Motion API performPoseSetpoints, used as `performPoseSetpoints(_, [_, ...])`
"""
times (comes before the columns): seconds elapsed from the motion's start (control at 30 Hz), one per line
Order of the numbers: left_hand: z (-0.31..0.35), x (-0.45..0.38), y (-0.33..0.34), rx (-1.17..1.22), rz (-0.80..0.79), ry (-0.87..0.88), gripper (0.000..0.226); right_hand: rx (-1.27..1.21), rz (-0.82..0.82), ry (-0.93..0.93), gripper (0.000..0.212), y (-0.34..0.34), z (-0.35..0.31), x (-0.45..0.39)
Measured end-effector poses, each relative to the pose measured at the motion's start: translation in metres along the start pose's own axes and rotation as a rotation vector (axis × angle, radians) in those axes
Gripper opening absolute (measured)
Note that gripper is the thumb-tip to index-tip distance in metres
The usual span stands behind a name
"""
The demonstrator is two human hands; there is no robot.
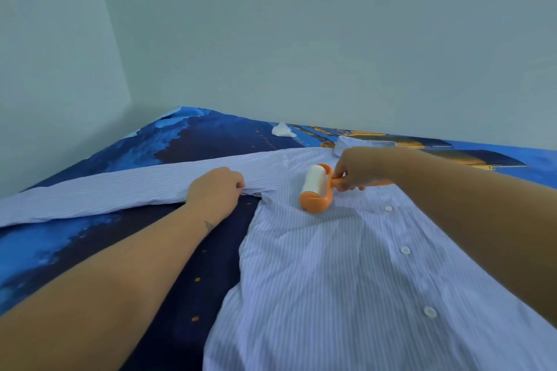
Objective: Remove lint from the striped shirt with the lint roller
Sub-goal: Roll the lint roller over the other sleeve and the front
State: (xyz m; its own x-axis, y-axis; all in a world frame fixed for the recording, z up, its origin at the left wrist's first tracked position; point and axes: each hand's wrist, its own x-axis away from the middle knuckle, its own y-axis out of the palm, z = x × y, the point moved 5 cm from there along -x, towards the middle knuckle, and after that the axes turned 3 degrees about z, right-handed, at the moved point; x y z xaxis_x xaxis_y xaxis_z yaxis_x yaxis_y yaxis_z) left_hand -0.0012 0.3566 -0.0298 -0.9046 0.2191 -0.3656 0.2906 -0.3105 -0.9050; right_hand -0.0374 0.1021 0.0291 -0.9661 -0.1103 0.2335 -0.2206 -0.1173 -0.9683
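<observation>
soft, even, cool-tinted light fills the scene, with no glare and only faint shadows under the forearms on the shirt (331, 265). the wide lens bends the bed (90, 244) edge and stretches the forearms near the corners, where detail goes slightly soft.

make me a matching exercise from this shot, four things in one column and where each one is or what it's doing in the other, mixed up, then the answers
Things
1. lint roller
2. left hand
3. crumpled white sheet
4. right hand

Places or states
A. lies on the bedsheet near the far wall, apart from the shirt
B. grips the orange handle
C. pinches the striped shirt where sleeve meets body
D. rests on the shirt's chest, left of the buttons

Pairs: 1-D, 2-C, 3-A, 4-B
</observation>
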Motion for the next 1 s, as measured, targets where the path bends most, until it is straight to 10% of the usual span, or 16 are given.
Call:
performPoseSetpoints(0.3, [0.008,0.024,-0.012,0.168,-0.021,-0.073,0.007,-0.210,0.169,0.126,0.015,-0.007,0.071,0.048])
performPoseSetpoints(1.0, [0.058,0.157,-0.049,0.769,-0.355,-0.218,0.049,-0.558,0.249,0.013,0.014,0.030,-0.017,0.102])
